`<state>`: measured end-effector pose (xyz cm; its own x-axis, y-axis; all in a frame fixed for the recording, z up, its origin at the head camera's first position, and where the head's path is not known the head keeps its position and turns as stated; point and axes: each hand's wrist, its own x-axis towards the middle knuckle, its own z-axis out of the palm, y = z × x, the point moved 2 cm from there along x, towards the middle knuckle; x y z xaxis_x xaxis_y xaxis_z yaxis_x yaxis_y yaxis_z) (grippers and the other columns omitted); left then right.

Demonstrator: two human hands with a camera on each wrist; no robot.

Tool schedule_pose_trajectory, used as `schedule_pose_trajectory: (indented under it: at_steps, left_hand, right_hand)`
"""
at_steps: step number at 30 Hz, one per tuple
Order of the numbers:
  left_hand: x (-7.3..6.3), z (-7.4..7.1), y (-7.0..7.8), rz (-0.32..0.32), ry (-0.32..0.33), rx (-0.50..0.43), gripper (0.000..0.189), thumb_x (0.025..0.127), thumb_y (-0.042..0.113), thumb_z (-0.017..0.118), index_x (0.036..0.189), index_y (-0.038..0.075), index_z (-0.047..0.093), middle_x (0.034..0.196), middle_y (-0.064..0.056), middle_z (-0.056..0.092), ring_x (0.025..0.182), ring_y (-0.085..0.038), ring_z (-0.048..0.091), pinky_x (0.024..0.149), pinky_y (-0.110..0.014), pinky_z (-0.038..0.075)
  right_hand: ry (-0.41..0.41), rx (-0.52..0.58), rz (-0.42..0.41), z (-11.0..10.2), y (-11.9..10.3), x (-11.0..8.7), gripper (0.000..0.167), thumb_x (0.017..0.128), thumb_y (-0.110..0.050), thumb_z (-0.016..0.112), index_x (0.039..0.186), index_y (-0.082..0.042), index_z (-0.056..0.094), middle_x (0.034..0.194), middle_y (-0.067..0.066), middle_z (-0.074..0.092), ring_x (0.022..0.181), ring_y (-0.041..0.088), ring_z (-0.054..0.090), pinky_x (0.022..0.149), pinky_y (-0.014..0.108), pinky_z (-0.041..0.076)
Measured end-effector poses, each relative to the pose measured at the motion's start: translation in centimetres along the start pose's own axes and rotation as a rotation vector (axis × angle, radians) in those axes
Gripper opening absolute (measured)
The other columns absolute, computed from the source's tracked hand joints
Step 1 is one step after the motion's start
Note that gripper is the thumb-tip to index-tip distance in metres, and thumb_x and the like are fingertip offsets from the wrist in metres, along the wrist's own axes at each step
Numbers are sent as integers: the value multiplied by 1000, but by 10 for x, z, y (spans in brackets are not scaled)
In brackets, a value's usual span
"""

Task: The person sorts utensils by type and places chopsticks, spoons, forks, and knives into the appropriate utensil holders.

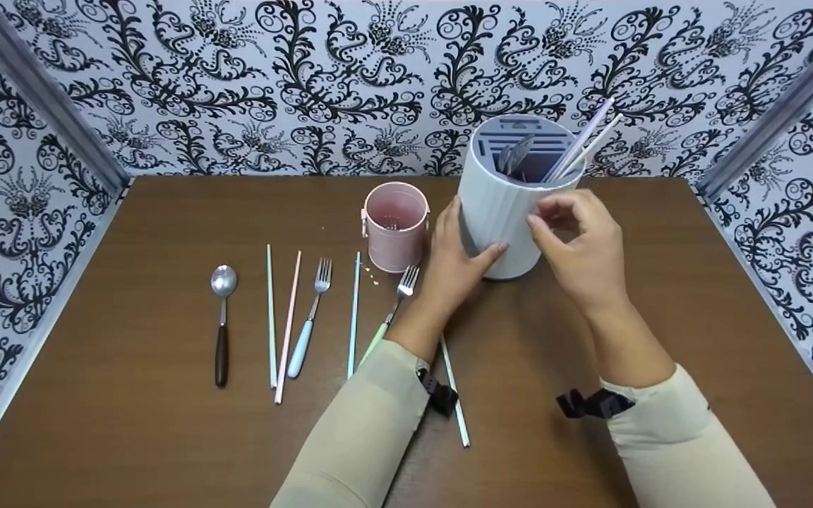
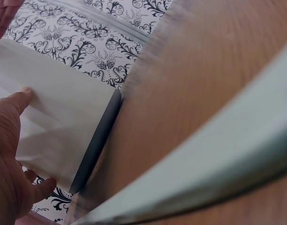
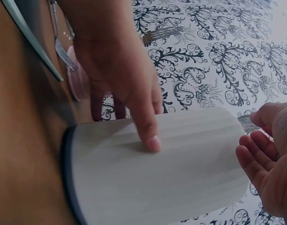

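My left hand (image 1: 452, 261) grips the side of a white ribbed utensil holder (image 1: 502, 226), its thumb across the front. The holder has a slotted grey top and stands slightly tilted on a dark base. Spoons (image 1: 516, 155) and pale chopsticks (image 1: 583, 144) stick up from its opening. My right hand (image 1: 586, 243) is at the right side just below the rim, fingers loosely bent, with a gap between thumb and forefinger. In the right wrist view its thumb overlaps a silvery utensil end (image 3: 247, 123) at the holder's top; nothing shows gripped in its fingers.
Left of the holder stands a pink cup (image 1: 396, 247) with metal tines inside. Across the brown table (image 1: 152, 282) lie a dark-handled spoon (image 1: 222, 317), a blue-handled fork (image 1: 310, 317), a green-handled fork (image 1: 406, 282) partly behind my left arm, and several chopsticks (image 1: 288, 328). Patterned walls (image 1: 350, 92) surround the table.
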<state>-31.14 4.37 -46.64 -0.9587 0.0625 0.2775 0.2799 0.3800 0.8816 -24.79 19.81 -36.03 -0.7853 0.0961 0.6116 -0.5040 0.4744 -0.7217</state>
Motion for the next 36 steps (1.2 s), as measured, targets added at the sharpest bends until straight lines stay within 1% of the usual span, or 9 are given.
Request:
schedule_pose_trajectory:
  at_steps: [5, 7, 11, 14, 17, 21, 27, 36]
  left_hand:
    - [0, 1, 0, 13, 5, 4, 105, 85, 37, 86, 164, 7, 24, 166, -14, 35, 154, -29, 34, 129, -41, 28]
    - [0, 1, 0, 23, 10, 5, 104, 85, 35, 86, 164, 5, 25, 165, -15, 35, 153, -30, 35, 129, -41, 29]
    - [0, 2, 0, 33, 15, 0, 103, 85, 35, 86, 163, 3, 26, 164, -16, 37, 153, -30, 36, 128, -42, 29]
    - [0, 2, 0, 34, 14, 1, 103, 86, 36, 86, 163, 4, 26, 164, -16, 37, 153, -30, 36, 128, -42, 29]
    - [0, 1, 1, 32, 11, 8, 103, 86, 37, 85, 163, 6, 26, 164, -16, 37, 153, -30, 36, 128, -41, 29]
    - [1, 0, 1, 26, 7, 19, 102, 86, 37, 85, 163, 6, 26, 164, -15, 37, 153, -29, 36, 128, -41, 30]
    - [2, -3, 3, 27, 12, 18, 100, 86, 35, 85, 162, 4, 28, 163, -16, 37, 152, -29, 37, 128, -41, 31]
    - [3, -6, 5, 36, 14, 20, 97, 86, 31, 86, 161, 2, 32, 162, -17, 40, 151, -29, 39, 128, -40, 31]
  right_hand:
    - [-27, 3, 88, 0, 11, -14, 16, 87, 4, 78, 101, 5, 71, 99, 10, 67, 85, 8, 66, 77, 15, 57]
    - [-43, 8, 120, 0, 15, -19, 17, 87, 4, 78, 103, 6, 71, 98, 7, 67, 85, 8, 66, 76, 15, 56]
    - [-65, 24, 170, 1, 24, -30, 19, 88, 2, 78, 105, 7, 71, 99, 8, 69, 85, 6, 66, 75, 14, 55]
    - [-103, 27, 206, 2, 30, -36, 19, 89, 1, 78, 106, 5, 72, 100, 14, 70, 84, 5, 66, 75, 14, 55]
    - [-156, 7, 241, 3, 34, -40, 19, 90, -1, 78, 107, 3, 73, 100, 16, 71, 84, 5, 65, 75, 13, 54]
    - [-212, -37, 265, 2, 36, -42, 20, 91, -5, 77, 109, 2, 73, 102, 15, 71, 86, 5, 65, 75, 12, 53]
    - [-298, -77, 276, 3, 40, -46, 22, 93, -7, 76, 113, 3, 71, 104, 15, 71, 87, 7, 64, 76, 12, 53]
    - [-416, -136, 289, 14, 41, -54, 27, 92, -8, 77, 115, 3, 68, 107, 16, 71, 90, 17, 67, 78, 14, 54]
